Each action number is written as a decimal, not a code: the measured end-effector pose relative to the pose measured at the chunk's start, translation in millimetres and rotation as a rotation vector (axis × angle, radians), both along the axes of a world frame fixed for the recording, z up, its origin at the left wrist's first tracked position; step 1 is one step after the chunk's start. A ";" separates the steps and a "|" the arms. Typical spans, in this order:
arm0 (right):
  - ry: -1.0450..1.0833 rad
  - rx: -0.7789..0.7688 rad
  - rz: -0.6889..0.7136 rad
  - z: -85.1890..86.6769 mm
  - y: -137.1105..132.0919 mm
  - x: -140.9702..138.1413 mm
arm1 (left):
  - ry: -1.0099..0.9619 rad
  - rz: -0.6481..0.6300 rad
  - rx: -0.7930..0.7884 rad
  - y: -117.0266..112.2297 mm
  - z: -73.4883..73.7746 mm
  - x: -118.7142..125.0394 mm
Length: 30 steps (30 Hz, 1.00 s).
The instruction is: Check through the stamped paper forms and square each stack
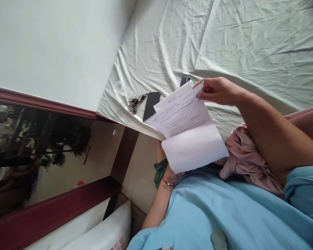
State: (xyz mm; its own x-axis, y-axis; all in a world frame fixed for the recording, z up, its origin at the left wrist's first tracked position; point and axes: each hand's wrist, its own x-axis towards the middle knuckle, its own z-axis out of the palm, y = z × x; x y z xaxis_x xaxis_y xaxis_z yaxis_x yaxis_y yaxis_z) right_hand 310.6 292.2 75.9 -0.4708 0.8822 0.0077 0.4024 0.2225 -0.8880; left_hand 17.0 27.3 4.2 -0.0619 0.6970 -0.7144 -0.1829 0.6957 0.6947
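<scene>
A small stack of printed papers [186,113] lies open over my lap, with one blank white page [195,149] turned toward me. My right hand [215,91] pinches the far right corner of a printed sheet between thumb and fingers. Underneath the near edge, my left hand [174,174] supports the papers; a red bracelet is on its wrist and most of its fingers are hidden by the page. Just past the papers lie a black phone [151,104] and a small dark object [184,80], partly covered by the sheets.
A bunch of keys [136,102] and a clear plastic cup [122,89] lie on the pale bedsheet [237,41], near the wall. At left stands a mirror with a dark red frame [54,201]. A white sack [112,222] sits below it. Pink cloth [246,156] lies beside my right arm.
</scene>
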 end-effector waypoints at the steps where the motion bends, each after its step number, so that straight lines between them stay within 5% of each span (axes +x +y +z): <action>1: -0.009 -0.004 -0.046 -1.0 0.8 -0.7 | -0.005 -0.001 -0.004 -0.4 -0.5 1.8; 17: -0.096 0.045 -0.201 -7.8 8.4 2.8 | -0.089 -0.002 0.013 -0.7 2.7 4.0; 19: -0.113 0.035 -0.118 -1.5 7.5 8.0 | -0.110 0.007 0.024 0.1 3.1 1.6; 25: -0.183 0.003 0.466 13.6 4.7 27.2 | -0.153 0.026 0.043 4.8 2.6 -4.1; 30: -0.107 -0.001 0.604 19.1 1.4 31.4 | -0.160 0.023 0.030 3.6 3.9 -2.3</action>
State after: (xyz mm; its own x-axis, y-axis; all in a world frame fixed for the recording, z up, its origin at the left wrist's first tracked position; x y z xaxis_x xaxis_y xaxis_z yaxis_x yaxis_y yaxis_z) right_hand 342.1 293.6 95.0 -0.8859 0.4589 -0.0678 0.2922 0.4384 -0.8499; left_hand 14.6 30.9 8.0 0.0344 0.7181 -0.6951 -0.3085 0.6692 0.6760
